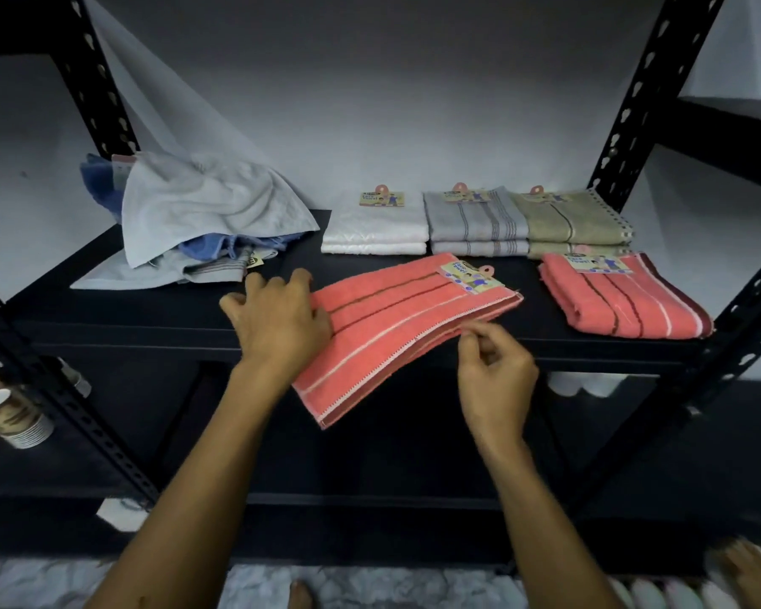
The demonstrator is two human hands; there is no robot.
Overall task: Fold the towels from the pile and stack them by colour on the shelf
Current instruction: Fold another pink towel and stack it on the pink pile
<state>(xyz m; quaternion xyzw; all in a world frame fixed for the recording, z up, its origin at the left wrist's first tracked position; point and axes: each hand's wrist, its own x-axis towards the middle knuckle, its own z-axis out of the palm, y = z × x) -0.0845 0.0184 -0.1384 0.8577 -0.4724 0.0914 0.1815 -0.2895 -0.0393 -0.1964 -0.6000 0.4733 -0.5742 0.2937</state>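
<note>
Here, striped coral towel (396, 327), folded, under flat left hand (277, 318), edge in right hand (495, 371) pinch.

A plain pale wall (370, 103) stands behind a black metal shelving unit (414, 340), lit dimly and evenly. Its slotted black uprights (642, 90) rise at far left and far right, with cross-braces below the dark shelf board. At near left, stacks of paper cups (14, 424) hang beside an upright. The floor (255, 586) at the near edge is pale and mottled.
</note>
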